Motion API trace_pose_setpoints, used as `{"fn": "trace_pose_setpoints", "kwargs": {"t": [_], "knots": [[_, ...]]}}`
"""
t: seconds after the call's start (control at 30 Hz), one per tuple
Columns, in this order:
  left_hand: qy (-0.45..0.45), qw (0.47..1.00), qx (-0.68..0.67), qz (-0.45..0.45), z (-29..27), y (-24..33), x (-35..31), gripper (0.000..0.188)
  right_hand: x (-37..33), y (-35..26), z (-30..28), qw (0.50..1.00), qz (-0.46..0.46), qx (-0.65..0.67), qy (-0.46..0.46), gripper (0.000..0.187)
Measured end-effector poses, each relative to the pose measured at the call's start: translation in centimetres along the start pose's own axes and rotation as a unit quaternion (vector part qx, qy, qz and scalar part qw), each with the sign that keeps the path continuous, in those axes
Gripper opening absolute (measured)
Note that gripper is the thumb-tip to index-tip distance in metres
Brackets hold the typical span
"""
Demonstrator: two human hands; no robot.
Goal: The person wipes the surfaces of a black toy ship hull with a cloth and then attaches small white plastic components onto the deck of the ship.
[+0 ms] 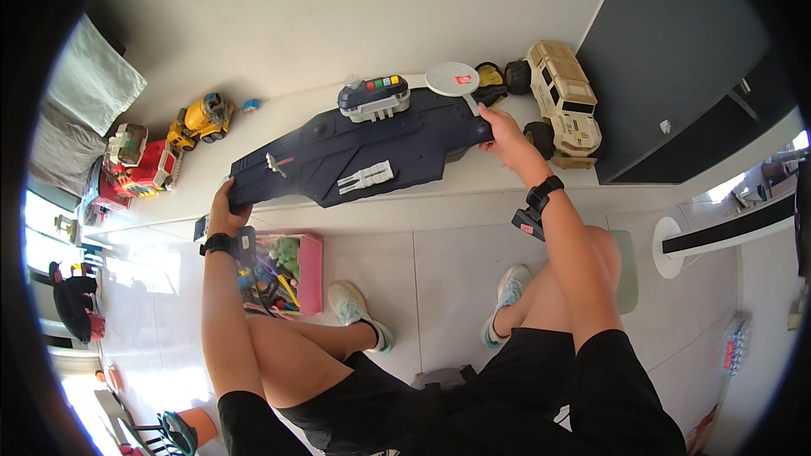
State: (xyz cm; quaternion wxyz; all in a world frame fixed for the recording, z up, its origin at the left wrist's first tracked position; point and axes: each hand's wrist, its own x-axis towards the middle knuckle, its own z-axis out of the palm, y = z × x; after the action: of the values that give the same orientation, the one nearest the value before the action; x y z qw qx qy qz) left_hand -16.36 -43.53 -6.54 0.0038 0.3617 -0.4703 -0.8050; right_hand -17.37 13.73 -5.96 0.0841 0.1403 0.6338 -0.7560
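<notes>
- Both hands are closed on the dark toy ship (410,139); the left hand (226,213), at 9 o'clock in the view, grips its left end; the right hand (505,137), at 2 o'clock, grips its right end, thumb on top
- The toy ship lies between them, centred near 11 o'clock, over the pale ledge (473,203); whether the ledge bears its weight or the hands do, I cannot tell
- On its deck are a small white plane (276,166), towards 10 o'clock, and a white ribbed piece (365,176), close to its near edge; a grey box with coloured buttons (373,101) is at 11 o'clock along the far edge, and a round white disc (450,79) just past 12
- As far as I can judge, the two-handed hold is done; letting go is not; how much is left beyond that does not show
- Around it: a tan toy truck (564,105) at 2 o'clock; a yellow mixer truck (203,121) at 10; a red toy truck (154,167) at 9; a pink box of toys (312,274) at 8, on the floor (460,287)
</notes>
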Motion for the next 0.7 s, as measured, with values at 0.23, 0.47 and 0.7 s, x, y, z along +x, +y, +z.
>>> {"fn": "trace_pose_setpoints", "kwargs": {"t": [0.23, 0.47, 0.7], "knots": [[-0.058, 0.998, 0.014, 0.003, 1.0, 1.0, -2.3, 0.011, -1.6, -2.4, 1.7, 0.995, -0.047, 0.058, 0.061, 0.018], [-0.166, 0.977, -0.112, -0.069, -0.4, 3.4, -1.2, 0.012, -1.9, -4.2, 0.8, 0.973, -0.036, 0.215, -0.068, 0.016], [-0.239, 0.917, -0.263, -0.181, 0.5, 5.9, -5.3, 0.029, -4.8, -8.7, 0.4, 0.893, -0.054, 0.432, -0.111, 0.009]]}}
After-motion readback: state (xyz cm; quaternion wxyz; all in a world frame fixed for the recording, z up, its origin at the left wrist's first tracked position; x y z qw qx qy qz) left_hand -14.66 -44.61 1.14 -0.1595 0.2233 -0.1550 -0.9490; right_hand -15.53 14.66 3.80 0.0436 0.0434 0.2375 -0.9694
